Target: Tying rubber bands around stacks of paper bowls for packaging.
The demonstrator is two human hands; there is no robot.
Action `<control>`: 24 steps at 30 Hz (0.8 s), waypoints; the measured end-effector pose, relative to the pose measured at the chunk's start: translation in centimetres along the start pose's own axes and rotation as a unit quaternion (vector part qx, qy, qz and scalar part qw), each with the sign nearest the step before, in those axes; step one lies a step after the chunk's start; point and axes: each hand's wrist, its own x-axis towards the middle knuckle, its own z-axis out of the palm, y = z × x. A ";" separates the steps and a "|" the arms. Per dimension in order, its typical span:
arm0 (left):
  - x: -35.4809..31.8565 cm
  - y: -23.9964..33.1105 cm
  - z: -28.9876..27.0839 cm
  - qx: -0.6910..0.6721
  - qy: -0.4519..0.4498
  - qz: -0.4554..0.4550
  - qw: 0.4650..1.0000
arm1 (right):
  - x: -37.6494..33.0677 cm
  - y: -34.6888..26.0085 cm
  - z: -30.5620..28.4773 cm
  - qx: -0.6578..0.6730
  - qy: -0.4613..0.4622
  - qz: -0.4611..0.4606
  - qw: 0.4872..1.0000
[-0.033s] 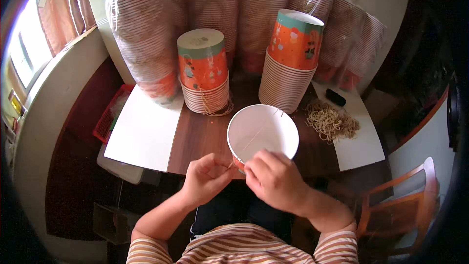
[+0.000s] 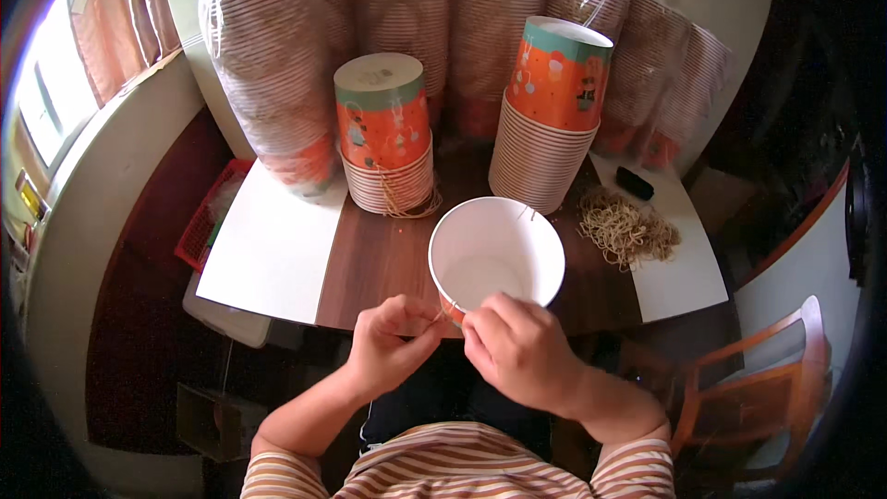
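A white-lined paper bucket (image 2: pixel 494 249) with an orange outside stands at the table's near edge, its mouth tilted towards me. My left hand (image 2: pixel 393 337) pinches a thin cord (image 2: pixel 441 317) between thumb and forefinger, just left of the bucket's near rim. My right hand (image 2: pixel 522 346) is closed over that near rim, fingers curled and touching the bucket; its fingertips are partly hidden. A short bit of cord pokes through the far rim. To the right lies a tangled heap of tan cords (image 2: pixel 628 229).
Two upside-down stacks of orange and green buckets, a left stack (image 2: pixel 383 129) and a taller right stack (image 2: pixel 550 111), stand behind. Tall plastic-wrapped bucket stacks (image 2: pixel 407 28) line the wall. A black object (image 2: pixel 635 184) lies beyond the cords. A wooden chair (image 2: pixel 758 388) stands at right.
The cord strand that stretched across the bucket's mouth no longer shows there. Both hands have shifted only slightly; the bucket stays in place.
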 end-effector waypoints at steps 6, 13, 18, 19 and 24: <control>-2.3 -2.3 2.4 -0.240 0.043 -0.039 0.969 | -3.5 -1.2 2.6 -0.040 0.043 0.072 0.996; -3.0 -3.9 2.9 -0.404 0.047 -0.153 0.901 | -4.2 -0.3 5.4 0.040 0.152 0.110 0.981; -3.1 -3.5 2.4 -0.403 0.062 -0.151 0.900 | -4.1 0.2 5.8 0.385 0.074 0.228 0.891; -3.2 -3.6 2.3 -0.398 0.065 -0.146 0.903 | -4.1 0.1 5.9 0.424 0.072 0.237 0.871; -3.7 -3.6 2.3 -0.365 0.089 -0.139 0.916 | -3.8 -0.2 6.1 0.440 0.069 0.226 0.866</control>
